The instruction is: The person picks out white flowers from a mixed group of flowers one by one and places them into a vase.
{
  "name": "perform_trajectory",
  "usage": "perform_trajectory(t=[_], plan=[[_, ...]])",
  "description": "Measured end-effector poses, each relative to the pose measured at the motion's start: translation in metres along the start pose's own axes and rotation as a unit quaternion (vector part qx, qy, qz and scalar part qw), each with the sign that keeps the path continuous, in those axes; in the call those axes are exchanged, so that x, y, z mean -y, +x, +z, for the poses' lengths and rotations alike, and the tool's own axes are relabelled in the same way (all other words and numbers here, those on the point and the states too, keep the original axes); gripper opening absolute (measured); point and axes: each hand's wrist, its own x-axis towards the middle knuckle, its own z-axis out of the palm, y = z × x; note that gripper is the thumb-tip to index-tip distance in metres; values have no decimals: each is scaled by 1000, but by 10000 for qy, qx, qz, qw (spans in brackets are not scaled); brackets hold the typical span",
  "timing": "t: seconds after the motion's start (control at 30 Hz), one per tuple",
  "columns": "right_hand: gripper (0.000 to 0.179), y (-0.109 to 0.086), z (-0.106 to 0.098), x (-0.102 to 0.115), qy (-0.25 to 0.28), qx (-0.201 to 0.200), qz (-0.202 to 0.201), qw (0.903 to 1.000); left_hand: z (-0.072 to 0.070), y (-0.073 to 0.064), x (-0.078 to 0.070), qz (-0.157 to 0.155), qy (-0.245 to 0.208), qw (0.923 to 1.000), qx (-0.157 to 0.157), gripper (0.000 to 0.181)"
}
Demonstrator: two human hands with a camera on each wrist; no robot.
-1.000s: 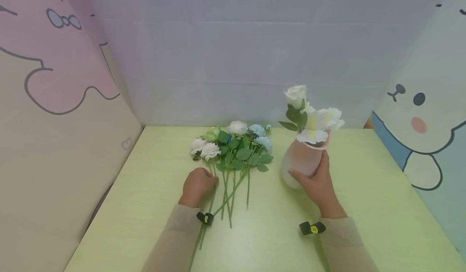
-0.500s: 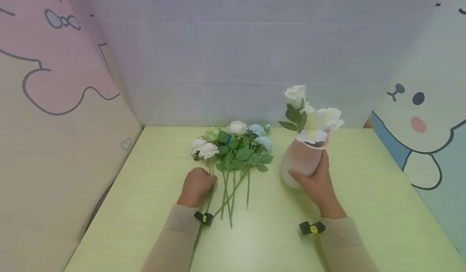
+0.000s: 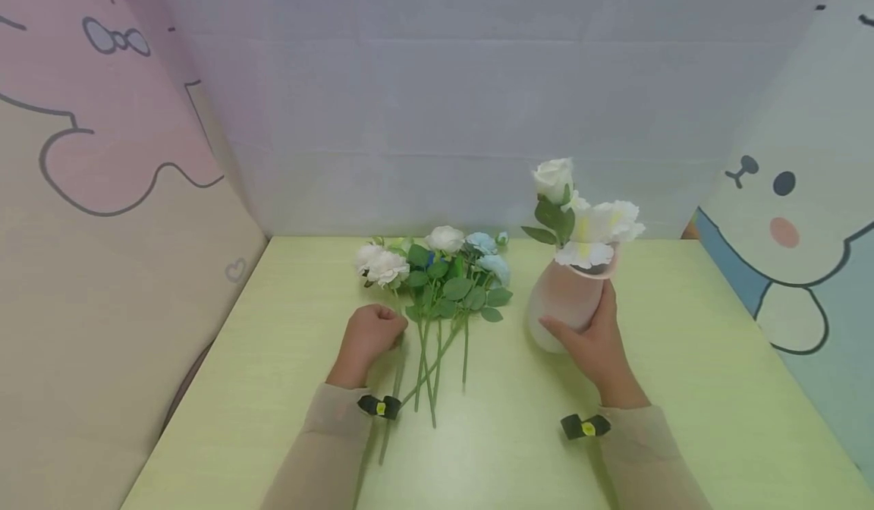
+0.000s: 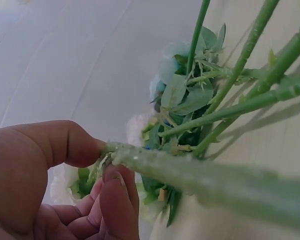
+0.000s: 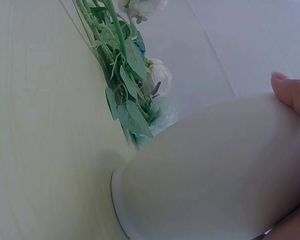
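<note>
My left hand pinches a green artificial flower stem between thumb and fingertips, as the left wrist view shows. White blooms top the stem in the head view, just beyond the hand. My right hand grips a pink-and-white vase round its side, thumb at the front. A white rose with green leaves rises from the vase, along with ruffled white-and-yellow flowers over the rim. Those stems are hidden inside the vase. In the right wrist view the vase's base is at the tabletop.
Between the hands lies a bunch of artificial flowers on the pale yellow table: a white bloom, light blue blooms and green leaves, stems pointing toward me. A grey-white curtain backs the table; printed cartoon panels flank it.
My left hand has risen slightly away from me, and the white blooms on its stem have shifted a little up and left. The right hand and vase have hardly moved.
</note>
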Motion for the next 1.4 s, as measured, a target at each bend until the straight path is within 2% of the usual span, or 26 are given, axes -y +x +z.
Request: perform_trajectory(t=[0.2, 0.3, 0.47, 0.6, 0.83, 1.1, 1.4], plan=[[112, 0, 0, 0, -6, -6, 14, 10000, -2, -2, -6, 90, -664, 9977, 58, 11], [112, 0, 0, 0, -9, -13, 20, 10000, -3, -4, -11, 202, -1104, 9936, 129, 11], [112, 0, 0, 0, -18, -6, 43, 10000, -4, -8, -17, 560, -1681, 9836, 333, 21], [112, -1, 0, 0, -38, -11, 64, 10000, -5, -10, -20, 852, -1807, 9789, 429, 24], [112, -1, 0, 1, -41, 15, 121, 9999, -10, -14, -25, 1169, -1999, 9712, 555, 22], [113, -1, 0, 3, -31, 22, 133, 9999, -15, -20, -30, 1566, -2369, 9565, 673, 31], [112, -1, 0, 2, -52, 44, 180, 9998, -19, -32, -38, 1732, -2727, 9428, 822, 33]])
